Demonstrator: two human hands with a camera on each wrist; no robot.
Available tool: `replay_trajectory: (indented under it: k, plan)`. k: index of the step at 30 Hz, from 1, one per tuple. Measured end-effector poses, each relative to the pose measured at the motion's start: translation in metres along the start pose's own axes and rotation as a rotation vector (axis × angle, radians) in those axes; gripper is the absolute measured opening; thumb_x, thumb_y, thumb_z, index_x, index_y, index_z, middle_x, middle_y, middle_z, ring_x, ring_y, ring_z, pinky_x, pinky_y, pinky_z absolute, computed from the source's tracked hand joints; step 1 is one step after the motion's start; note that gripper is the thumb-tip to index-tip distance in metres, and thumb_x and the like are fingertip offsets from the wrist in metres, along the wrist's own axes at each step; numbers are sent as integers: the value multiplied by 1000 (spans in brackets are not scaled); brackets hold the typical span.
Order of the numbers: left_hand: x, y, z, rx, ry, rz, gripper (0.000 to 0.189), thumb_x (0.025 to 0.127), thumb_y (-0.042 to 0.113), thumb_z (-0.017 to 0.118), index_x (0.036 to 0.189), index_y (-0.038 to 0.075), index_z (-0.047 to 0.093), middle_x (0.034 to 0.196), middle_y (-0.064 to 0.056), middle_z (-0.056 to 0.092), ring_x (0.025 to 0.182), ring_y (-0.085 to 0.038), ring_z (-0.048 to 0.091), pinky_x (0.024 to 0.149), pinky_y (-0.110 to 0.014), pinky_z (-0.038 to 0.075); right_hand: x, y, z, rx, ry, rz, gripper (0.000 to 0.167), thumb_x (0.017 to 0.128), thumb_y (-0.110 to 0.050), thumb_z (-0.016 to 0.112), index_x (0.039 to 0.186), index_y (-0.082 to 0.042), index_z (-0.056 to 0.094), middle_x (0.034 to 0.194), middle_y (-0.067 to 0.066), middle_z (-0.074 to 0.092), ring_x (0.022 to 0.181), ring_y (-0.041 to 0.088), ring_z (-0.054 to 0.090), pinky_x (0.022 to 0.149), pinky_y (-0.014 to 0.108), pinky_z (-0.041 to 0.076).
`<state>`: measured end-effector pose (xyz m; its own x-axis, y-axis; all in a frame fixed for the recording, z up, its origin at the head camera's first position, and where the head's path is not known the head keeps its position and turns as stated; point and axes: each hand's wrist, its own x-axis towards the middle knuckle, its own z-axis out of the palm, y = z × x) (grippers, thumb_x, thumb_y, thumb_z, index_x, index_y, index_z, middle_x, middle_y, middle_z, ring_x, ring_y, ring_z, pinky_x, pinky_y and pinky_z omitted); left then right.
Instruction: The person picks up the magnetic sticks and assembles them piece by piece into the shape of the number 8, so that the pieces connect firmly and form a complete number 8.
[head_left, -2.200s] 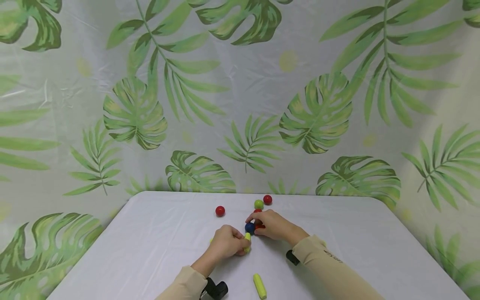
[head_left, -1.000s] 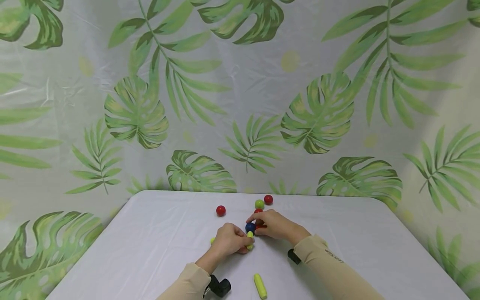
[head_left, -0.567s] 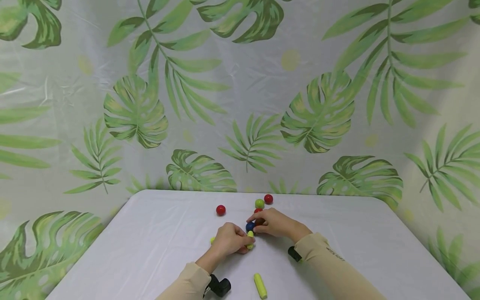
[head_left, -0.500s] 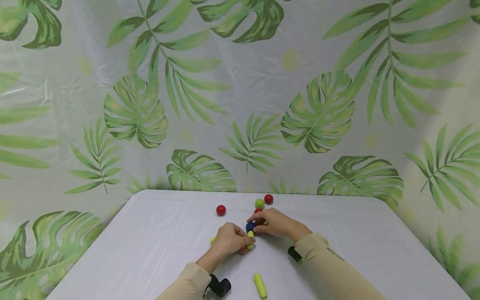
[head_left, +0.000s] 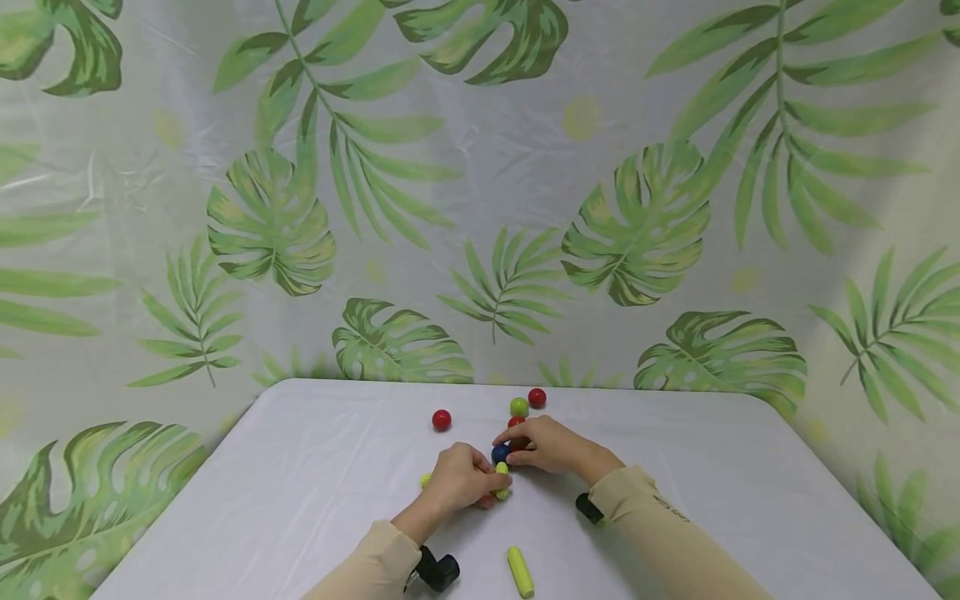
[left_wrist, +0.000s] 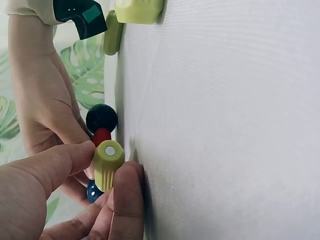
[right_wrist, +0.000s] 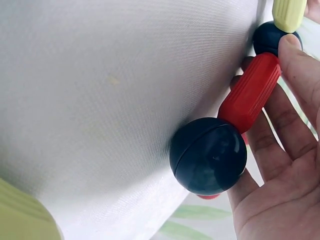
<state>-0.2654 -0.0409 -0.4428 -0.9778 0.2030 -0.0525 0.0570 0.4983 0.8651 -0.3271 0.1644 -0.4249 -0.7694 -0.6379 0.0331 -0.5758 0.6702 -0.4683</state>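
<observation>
Since a couple of seconds ago, my left hand (head_left: 459, 479) has shifted slightly rightward with the yellow rod (left_wrist: 106, 172) it pinches between thumb and fingers. Nearest me on the tabletop (head_left: 322, 500), a loose yellow rod (head_left: 520, 572) lies apart from both hands. Beyond it is my pinched rod, its far end meeting the blue ball (head_left: 500, 452); only the left wrist view shows the pale disc (left_wrist: 109, 150) in its near end. My right hand (head_left: 555, 447) pinches that ball, just beside my left fingertips. Seen from my head, that hand hides what the right wrist view shows plainly: a red rod (right_wrist: 250, 92) running from the blue ball to a second dark blue ball (right_wrist: 208, 157), my fingers behind the rod. Farther off sit a green ball (head_left: 519, 407) and a red ball (head_left: 537, 398) close together, with another red ball (head_left: 442, 420) well to their left.
</observation>
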Motion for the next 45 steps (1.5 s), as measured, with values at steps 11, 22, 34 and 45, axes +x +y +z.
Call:
replay_trajectory:
  k: [11, 22, 34, 45]
  plan:
    - [0, 3, -5, 51, 10, 40, 22, 89, 20, 88, 79, 6, 75, 65, -3, 72, 54, -8, 67, 54, -22, 56, 1, 2, 3, -24, 11, 2, 32, 100, -19, 78, 131, -15, 76, 120, 6, 77, 99, 12, 65, 97, 44, 60]
    - [5, 12, -27, 128, 18, 77, 20, 90, 21, 87, 88, 6, 75, 69, -6, 72, 60, -16, 69, 58, -25, 53, -1, 1, 2, -51, 8, 1, 32, 101, -20, 76, 133, -14, 76, 122, 7, 77, 101, 14, 67, 93, 37, 59]
    - [21, 28, -80, 159, 51, 79, 20, 94, 21, 83, 106, 7, 74, 85, -8, 74, 68, -21, 74, 73, -42, 65, -1, 0, 4, -39, 2, 32, 33, 101, -20, 76, 134, -15, 75, 125, 8, 76, 107, 18, 69, 102, 46, 58]
    - [47, 11, -105, 252, 103, 46, 22, 92, 14, 83, 112, 9, 76, 92, -7, 77, 78, -31, 76, 62, -30, 59, -3, -2, 5, -42, 2, 43, 33, 102, -21, 76, 134, -16, 75, 127, 7, 76, 105, 15, 67, 99, 41, 59]
